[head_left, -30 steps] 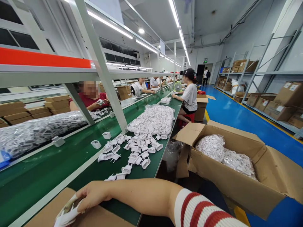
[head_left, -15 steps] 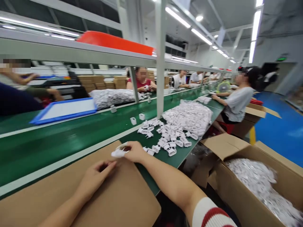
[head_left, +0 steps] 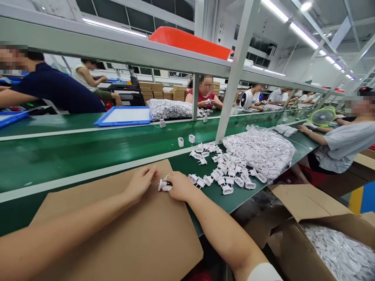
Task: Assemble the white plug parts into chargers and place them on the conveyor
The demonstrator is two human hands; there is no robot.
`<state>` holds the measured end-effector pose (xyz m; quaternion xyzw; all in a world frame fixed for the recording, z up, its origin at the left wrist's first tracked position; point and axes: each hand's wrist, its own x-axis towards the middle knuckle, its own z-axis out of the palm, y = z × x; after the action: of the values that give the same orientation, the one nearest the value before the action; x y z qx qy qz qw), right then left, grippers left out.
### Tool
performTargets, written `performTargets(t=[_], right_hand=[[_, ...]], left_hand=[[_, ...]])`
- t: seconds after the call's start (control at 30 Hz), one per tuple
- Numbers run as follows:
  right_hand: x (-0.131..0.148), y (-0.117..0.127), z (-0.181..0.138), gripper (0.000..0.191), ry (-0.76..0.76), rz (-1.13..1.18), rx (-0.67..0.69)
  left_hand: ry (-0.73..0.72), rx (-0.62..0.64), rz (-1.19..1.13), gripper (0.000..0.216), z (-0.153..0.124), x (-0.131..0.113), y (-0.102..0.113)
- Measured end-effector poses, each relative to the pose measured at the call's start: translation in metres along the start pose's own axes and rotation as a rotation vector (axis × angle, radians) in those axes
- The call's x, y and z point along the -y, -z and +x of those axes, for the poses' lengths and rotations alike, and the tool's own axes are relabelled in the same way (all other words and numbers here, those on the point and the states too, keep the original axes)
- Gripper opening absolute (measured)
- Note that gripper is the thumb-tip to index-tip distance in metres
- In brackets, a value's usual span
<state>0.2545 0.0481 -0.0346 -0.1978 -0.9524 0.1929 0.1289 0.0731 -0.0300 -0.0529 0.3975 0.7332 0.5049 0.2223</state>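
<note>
My right hand (head_left: 181, 186) is closed around white plastic plug parts (head_left: 164, 185), low over a brown cardboard sheet (head_left: 129, 230). At least two pieces seem to stick out past its fingertips. Just to the left is my left hand (head_left: 143, 182), its fingers bent and pressed together; whatever they hold, if anything, is hidden. The two hands are close but apart. A loose pile of white plug parts with pins (head_left: 230, 173) lies on the green bench to the right of my right hand.
Behind the pile rests a clear bag of white parts (head_left: 260, 150). Two white housings (head_left: 186, 139) stand on the green belt (head_left: 88, 150). A metal post (head_left: 237, 70) rises beyond the pile. At lower right is an open carton (head_left: 304, 242); a co-worker (head_left: 351, 136) sits at right.
The view has swung left. My left hand has risen from below the right hand to beside it. My right hand still grips white parts, now turned differently.
</note>
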Motion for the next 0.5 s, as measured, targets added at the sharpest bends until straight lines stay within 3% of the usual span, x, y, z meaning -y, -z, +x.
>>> performTargets(t=[0.17, 0.3, 0.4, 0.5], right_hand=[[-0.001, 0.002, 0.002, 0.007, -0.105, 0.118, -0.062], [-0.006, -0.005, 0.006, 0.009, -0.150, 0.348, -0.126], [-0.011, -0.013, 0.009, 0.020, -0.209, 0.480, -0.188], [-0.017, -0.020, 0.015, 0.024, -0.292, 0.613, -0.252]], left_hand=[[-0.092, -0.090, 0.323, 0.037, 0.087, -0.030, -0.020], [-0.080, -0.093, 0.378, 0.058, 0.154, -0.038, -0.056], [-0.073, -0.097, 0.466, 0.073, 0.180, -0.035, -0.082], [-0.026, -0.099, 0.462, 0.061, 0.189, -0.031, -0.096]])
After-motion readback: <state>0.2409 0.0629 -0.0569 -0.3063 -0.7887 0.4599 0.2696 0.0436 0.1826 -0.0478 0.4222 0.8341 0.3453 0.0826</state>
